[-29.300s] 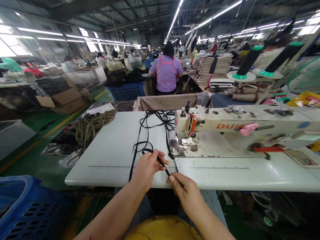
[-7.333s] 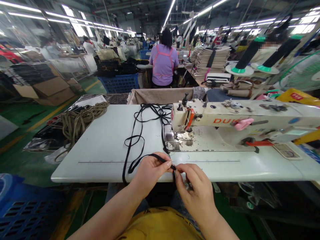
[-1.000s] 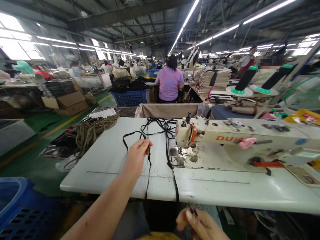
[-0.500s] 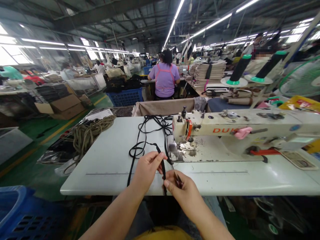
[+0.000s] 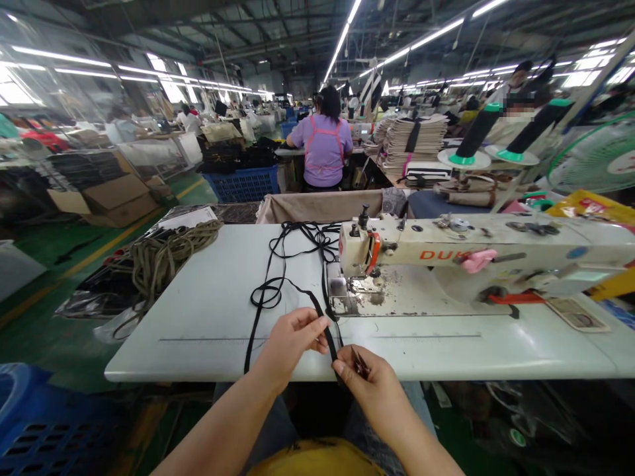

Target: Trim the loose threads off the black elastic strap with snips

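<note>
A long black strap (image 5: 320, 305) runs in loose loops over the white sewing table (image 5: 198, 297) and down between my hands. My left hand (image 5: 299, 336) pinches it between thumb and fingers, left of the sewing machine's needle area. Lower and to the right, near the table's front edge, my right hand (image 5: 364, 372) pinches the same strap between thumb and forefinger. Tucked in the right palm are small dark thread snips (image 5: 360, 364), their pointed blades sticking up. Beyond my hands stands the sewing machine (image 5: 446, 258), and nothing lies under its foot that I can make out.
Olive straps (image 5: 163, 261) lie heaped at the table's left. A blue basket (image 5: 44, 430) stands on the floor at lower left. Thread cones (image 5: 476, 135) and a green fan (image 5: 595, 155) are at right. A person in purple (image 5: 325, 149) sits ahead with their back to me.
My right hand has shifted slightly right and down along with the strap's lower end. The strap between my hands slants more. The whole view has turned a little.
</note>
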A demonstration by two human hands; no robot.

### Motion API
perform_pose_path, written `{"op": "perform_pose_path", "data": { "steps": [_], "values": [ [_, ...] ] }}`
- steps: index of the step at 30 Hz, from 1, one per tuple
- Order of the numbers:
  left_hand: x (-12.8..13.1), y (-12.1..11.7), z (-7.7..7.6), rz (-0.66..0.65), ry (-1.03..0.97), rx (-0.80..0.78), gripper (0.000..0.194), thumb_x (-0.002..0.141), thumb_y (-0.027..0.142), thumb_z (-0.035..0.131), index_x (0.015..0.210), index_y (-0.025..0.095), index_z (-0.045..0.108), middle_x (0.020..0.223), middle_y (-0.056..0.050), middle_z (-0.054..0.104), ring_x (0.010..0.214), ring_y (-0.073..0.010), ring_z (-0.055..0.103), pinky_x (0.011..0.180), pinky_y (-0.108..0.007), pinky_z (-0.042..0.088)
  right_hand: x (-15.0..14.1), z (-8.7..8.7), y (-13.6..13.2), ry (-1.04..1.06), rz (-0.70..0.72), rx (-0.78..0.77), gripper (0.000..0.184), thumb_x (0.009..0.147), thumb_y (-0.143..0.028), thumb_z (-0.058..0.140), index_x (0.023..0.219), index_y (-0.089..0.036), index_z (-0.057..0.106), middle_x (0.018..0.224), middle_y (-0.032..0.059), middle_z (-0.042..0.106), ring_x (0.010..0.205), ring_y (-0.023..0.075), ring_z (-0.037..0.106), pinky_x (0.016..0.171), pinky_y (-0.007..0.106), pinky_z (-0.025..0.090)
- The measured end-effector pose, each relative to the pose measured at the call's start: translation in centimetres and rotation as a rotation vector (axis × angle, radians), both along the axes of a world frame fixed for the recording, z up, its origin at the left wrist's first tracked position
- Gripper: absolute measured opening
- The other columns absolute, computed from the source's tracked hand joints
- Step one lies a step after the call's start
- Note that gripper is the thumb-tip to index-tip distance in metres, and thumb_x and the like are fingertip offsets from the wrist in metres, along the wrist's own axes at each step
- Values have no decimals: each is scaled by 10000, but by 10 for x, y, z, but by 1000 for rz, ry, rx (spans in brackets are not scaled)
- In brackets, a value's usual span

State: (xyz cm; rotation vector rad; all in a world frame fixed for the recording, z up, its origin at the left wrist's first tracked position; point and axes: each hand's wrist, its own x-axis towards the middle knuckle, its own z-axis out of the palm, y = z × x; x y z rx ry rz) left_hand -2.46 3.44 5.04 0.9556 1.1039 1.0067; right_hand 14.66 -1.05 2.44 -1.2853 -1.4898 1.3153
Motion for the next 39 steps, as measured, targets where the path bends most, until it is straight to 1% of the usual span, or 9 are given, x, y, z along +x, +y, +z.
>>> {"op": "perform_pose_path", "data": {
  "steps": [4, 7, 12, 15, 20, 24, 27, 33, 39],
  "values": [
    [1, -4, -3, -12, 94, 21, 431, 790, 559, 740, 726, 146, 633, 646, -37, 683, 556, -143, 644, 586, -266, 568, 1, 6, 2, -16, -49, 48, 147, 857, -327, 600, 824, -187, 629, 705, -6, 550, 665, 161, 488, 604, 260, 387],
    [4, -6, -6, -22, 133, 33, 436, 806, 574, 712, 704, 164, 606, 655, -36, 693, 562, -157, 666, 605, -278, 581, 1, 14, 5, -52, -99, 90, 167, 859, -276, 571, 953, -179, 669, 821, 31, 662, 719, 181, 566, 637, 270, 435],
    [11, -12, -7, -91, 243, 106, 370, 847, 524, 660, 702, 189, 602, 654, -29, 697, 602, -183, 699, 644, -288, 586, -1, 13, 10, -194, -141, 186, 90, 843, -238, 564, 769, -201, 601, 714, 1, 597, 672, 166, 538, 614, 261, 399],
    [14, -14, -6, -115, 253, 138, 341, 839, 497, 665, 683, 201, 598, 632, -22, 694, 606, -190, 703, 653, -293, 591, 0, 9, 12, -263, -157, 249, 180, 863, -243, 548, 686, -208, 550, 665, -5, 564, 662, 166, 520, 597, 262, 368],
    [13, -13, -6, -72, 202, 99, 365, 819, 525, 688, 688, 193, 609, 656, -37, 717, 606, -192, 713, 651, -297, 605, 5, 10, 11, -205, -136, 233, 186, 892, -232, 482, 763, -198, 612, 713, 12, 614, 680, 172, 546, 621, 266, 401],
    [13, -13, -8, -101, 211, 111, 365, 826, 520, 687, 684, 193, 613, 646, -34, 707, 607, -193, 713, 657, -298, 605, 4, 11, 11, -301, -153, 275, 190, 884, -269, 546, 706, -209, 576, 665, -2, 574, 649, 164, 521, 602, 265, 374],
    [14, -13, -8, -105, 213, 99, 367, 832, 523, 676, 690, 189, 625, 652, -40, 713, 602, -195, 715, 656, -303, 610, 4, 11, 12, -338, -159, 307, 234, 890, -250, 510, 660, -213, 534, 641, -3, 548, 648, 166, 515, 602, 268, 360],
    [14, -13, -6, -110, 211, 98, 370, 825, 524, 683, 681, 188, 625, 661, -41, 715, 615, -199, 722, 663, -306, 616, 4, 11, 12, -341, -167, 304, 233, 910, -276, 524, 687, -215, 550, 679, 5, 590, 648, 167, 524, 606, 274, 365],
    [14, -12, -9, -95, 194, 63, 380, 833, 539, 675, 719, 179, 633, 671, -55, 738, 618, -200, 733, 658, -305, 623, 7, 7, 13, -385, -196, 354, 197, 902, -198, 506, 729, -210, 597, 720, 23, 628, 686, 181, 566, 633, 284, 393]
  ]
}}
